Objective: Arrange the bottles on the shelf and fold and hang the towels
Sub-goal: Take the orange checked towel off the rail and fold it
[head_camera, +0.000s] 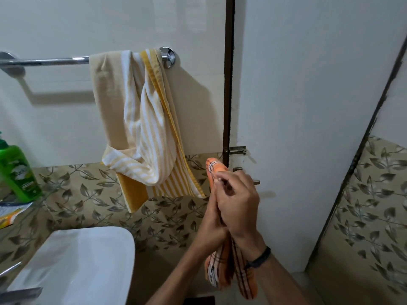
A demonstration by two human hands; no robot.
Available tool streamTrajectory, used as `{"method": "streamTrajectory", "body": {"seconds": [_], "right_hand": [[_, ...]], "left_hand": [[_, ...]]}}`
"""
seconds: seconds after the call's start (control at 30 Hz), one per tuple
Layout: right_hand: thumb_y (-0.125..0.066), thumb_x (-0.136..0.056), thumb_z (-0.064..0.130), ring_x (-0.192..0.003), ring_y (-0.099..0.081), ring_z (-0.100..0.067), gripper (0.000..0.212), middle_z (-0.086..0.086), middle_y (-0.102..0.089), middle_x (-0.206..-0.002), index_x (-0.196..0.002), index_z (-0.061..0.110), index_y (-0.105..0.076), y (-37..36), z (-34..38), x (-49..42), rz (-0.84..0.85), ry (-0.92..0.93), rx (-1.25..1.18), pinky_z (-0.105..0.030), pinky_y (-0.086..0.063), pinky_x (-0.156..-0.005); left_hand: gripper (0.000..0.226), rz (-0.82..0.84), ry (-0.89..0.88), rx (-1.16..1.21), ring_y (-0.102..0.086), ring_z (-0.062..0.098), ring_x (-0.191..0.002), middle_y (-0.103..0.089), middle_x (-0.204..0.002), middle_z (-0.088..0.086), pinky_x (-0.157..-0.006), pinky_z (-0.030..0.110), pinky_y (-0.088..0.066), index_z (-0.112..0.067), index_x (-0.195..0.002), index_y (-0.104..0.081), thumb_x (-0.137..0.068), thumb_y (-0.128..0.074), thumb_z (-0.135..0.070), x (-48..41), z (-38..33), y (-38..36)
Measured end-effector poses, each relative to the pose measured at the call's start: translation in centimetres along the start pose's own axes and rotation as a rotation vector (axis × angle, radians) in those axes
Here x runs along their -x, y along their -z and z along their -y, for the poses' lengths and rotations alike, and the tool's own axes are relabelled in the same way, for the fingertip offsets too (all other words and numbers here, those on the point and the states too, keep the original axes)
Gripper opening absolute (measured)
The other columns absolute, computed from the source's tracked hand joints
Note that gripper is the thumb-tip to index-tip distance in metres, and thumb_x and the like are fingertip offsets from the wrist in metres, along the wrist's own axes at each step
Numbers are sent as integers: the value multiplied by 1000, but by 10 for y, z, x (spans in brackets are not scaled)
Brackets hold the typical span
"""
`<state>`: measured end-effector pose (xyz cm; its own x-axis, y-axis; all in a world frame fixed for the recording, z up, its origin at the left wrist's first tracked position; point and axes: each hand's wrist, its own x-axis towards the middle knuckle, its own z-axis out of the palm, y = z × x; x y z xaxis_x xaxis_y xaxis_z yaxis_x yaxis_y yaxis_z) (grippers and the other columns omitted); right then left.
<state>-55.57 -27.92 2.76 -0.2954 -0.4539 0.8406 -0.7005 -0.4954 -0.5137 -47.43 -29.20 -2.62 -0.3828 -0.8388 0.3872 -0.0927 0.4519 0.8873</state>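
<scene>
Two towels in view, one hung, one in hand. Largest first: yellow striped towel (141, 119) draped over the right end of the chrome towel rail (44, 61), bunched and twisted, not folded flat. Its long axis runs down the wall, the lower end splaying toward the leaf-patterned tile band. Judged soft, light, limp; it will slump wherever it is not supported. Best taken by two corners of one short edge so it can hang open before folding.

White basin (88, 260) sits lower left, below the rail. Green bottle (16, 170) stands upright on a glass shelf (33, 201) at the left edge, well apart from both towels.

Orange checked towel (214, 167) is pressed between both palms, near the door frame and just right of the striped towel's lower hem. It is gathered into a narrow strip; long axis near vertical, upper end poking above the fingertips and pointing up toward the rail, lower end dangling under the wrists. Judged thin, light, pliable; it should crease readily and slip if pinched loosely.

Left hand (212, 216) and right hand (239, 203) are closed flat against each other, clamping the orange cloth mid-length. Dark band on the right wrist.
</scene>
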Motion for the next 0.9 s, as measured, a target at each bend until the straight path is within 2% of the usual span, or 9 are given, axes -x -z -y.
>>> {"method": "streamTrajectory", "body": {"seconds": [0.07,0.2,0.3,0.4,0.5,0.6,0.73,0.83,0.9], "right_hand": [[-75,-86,4,-98,-62,-7,19,3,-69,-102,-103,12,-76,-1,17,3,55,12,-32,-24,-54,-90],[-73,-89,7,-98,-66,-2,14,6,-71,-101,-100,14,-77,6,27,-10,266,-74,-266,-9,-49,-88],[-72,-89,5,-93,-70,-6,14,4,-73,-98,-95,17,-76,17,7,-22,125,-245,-424,-20,-57,-80],[-70,-92,13,-101,-63,-2,18,5,-66,-110,-107,23,-69,18,-32,-20,-75,-471,-321,-28,-57,-88],[-69,-88,46,-116,-56,-4,47,9,-57,-130,-131,32,-55,18,-63,-16,195,-804,-464,-26,-45,-94],[-64,-81,57,-107,-71,-14,53,2,-74,-120,-125,27,-64,13,-71,-9,439,-948,-738,-30,-55,-89],[-65,-80,53,-98,-74,-15,49,3,-79,-103,-114,18,-70,0,-67,-5,338,-881,-706,-32,-59,-87],[-57,-83,59,-100,-71,-2,49,12,-76,-106,-121,28,-63,-8,-63,-4,297,-764,-619,-23,-55,-88],[-47,-88,60,-101,-65,9,43,20,-69,-109,-125,39,-54,-12,-58,-4,311,-681,-528,-14,-51,-83]], "left_hand": [[62,-151,5,-138,-47,-7,-132,-46,-142,-16,-107,15,-44,-24,-149,-30,-96,-60,-36,-4,2,-10],[32,-467,-14,35,-66,4,-109,-68,-117,-1,-86,21,-57,-12,-129,-57,-101,-57,-28,-11,-3,-12],[29,-422,0,197,-71,17,-100,-74,-109,7,-80,27,-59,-7,-127,-63,-98,-62,-4,-18,-7,3],[26,-387,70,277,-72,28,-102,-76,-110,7,-82,36,-60,-16,-120,-69,-94,-68,-19,-19,-3,20],[26,-331,131,435,-71,35,-107,-74,-115,15,-89,49,-59,-12,-117,-70,-92,-67,-19,-19,-3,38],[31,-296,124,456,-72,27,-102,-76,-112,11,-90,42,-60,-8,-117,-68,-88,-64,-18,-21,-5,50],[27,-268,61,271,-70,13,-97,-77,-100,-8,-84,28,-60,-17,-112,-67,-87,-60,-26,-25,-4,62],[30,-291,11,129,-68,-2,-96,-75,-101,-22,-83,18,-55,-26,-112,-64,-89,-64,-46,-28,-6,73],[34,-374,-22,17,-67,-5,-99,-74,-104,-18,-85,17,-54,-31,-113,-63,-87,-69,-52,-31,-4,77]]}}
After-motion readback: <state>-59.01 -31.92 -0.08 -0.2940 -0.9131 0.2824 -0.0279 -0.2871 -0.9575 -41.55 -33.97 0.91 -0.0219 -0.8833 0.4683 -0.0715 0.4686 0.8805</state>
